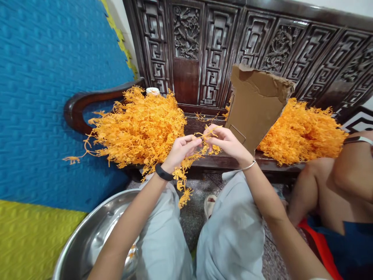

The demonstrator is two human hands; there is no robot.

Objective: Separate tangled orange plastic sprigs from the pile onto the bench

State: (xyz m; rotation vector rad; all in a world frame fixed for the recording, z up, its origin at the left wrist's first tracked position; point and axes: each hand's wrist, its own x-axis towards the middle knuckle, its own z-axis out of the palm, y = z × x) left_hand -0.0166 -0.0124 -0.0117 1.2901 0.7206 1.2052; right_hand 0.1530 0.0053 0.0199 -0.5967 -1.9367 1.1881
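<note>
- Closest to me are my knees in pale grey trousers (pixel 230 233), and at lower left the rim of a steel basin (pixel 84 237) on the floor; a few orange bits lie inside it
- Both my hands are up in front of me over the edge of the dark wooden bench (pixel 204 124); my left hand (pixel 182 149), with a black band at the wrist, pinches an orange plastic sprig (pixel 204 136) between thumb and fingers
- my right hand (pixel 225 142), a thin bangle at its wrist, is closed on the other end of that same sprig; a tangled strand of it hangs down past my left wrist toward my knee
- on the bench to my left sits a big heap of orange sprigs (pixel 140 128); a second heap (pixel 303 132) sits to my right
- a torn piece of cardboard (pixel 256 105) stands upright between my hands and the right heap
- at far right another person's bare knee and arm (pixel 335 182) show; a blue foam mat (pixel 43 97) stands on the left
</note>
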